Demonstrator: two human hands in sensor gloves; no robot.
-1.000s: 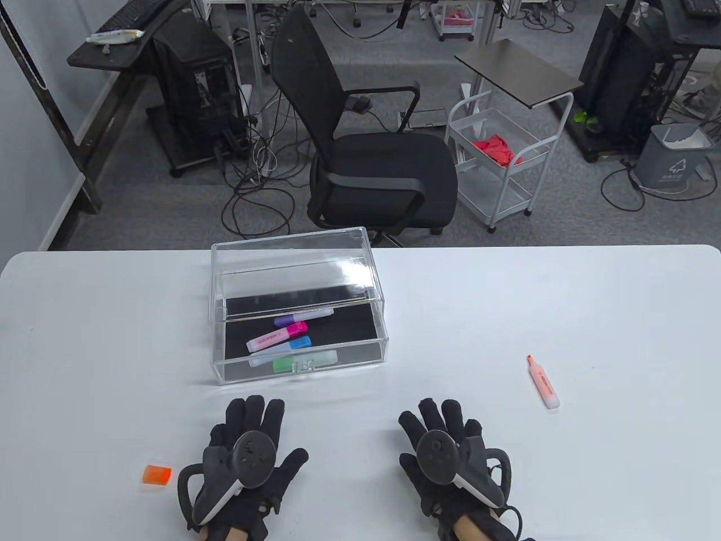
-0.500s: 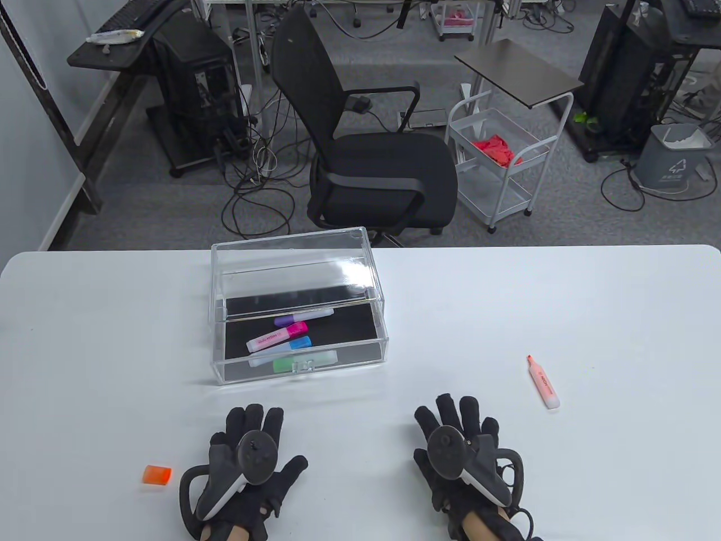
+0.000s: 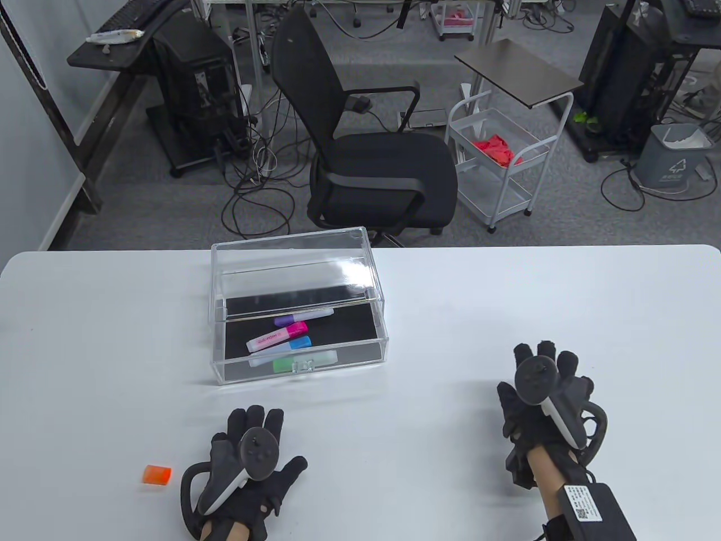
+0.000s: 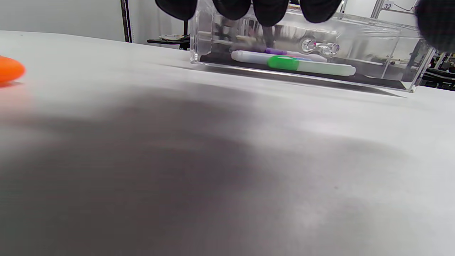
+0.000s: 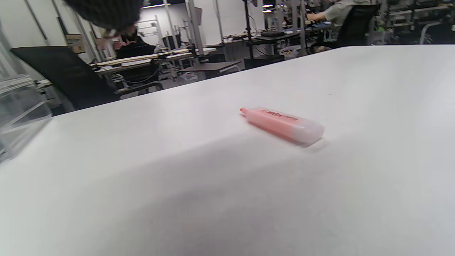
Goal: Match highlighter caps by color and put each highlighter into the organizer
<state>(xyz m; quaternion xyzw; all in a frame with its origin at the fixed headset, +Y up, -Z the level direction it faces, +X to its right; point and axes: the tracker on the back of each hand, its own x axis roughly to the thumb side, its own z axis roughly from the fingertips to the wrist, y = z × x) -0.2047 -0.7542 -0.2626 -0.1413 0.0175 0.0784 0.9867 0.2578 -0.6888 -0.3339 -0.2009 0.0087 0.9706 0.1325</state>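
An uncapped orange highlighter [image 5: 282,126] lies on the white table; in the table view my right hand [image 3: 544,354] hovers over it and hides it. In the right wrist view nothing touches it, and only one fingertip [image 5: 106,12] shows at the top edge. My left hand [image 3: 253,420] rests flat, fingers spread, in front of the clear organizer [image 3: 360,363]. The loose orange cap [image 3: 156,475] lies to its left and shows again as the orange cap [image 4: 9,69]. The organizer's pulled-out drawer holds capped purple [image 3: 303,317], pink [image 3: 277,336], blue [image 3: 297,344] and green [image 3: 304,361] highlighters.
The organizer [image 4: 391,46] stands just beyond my left fingertips [image 4: 270,9], with the green highlighter [image 4: 309,65] against its front wall. A black office chair [image 3: 372,163] and a white cart [image 3: 501,169] stand behind the table's far edge.
My right hand has moved right and forward, from the near middle of the table to over the orange highlighter. The left hand has stayed put.
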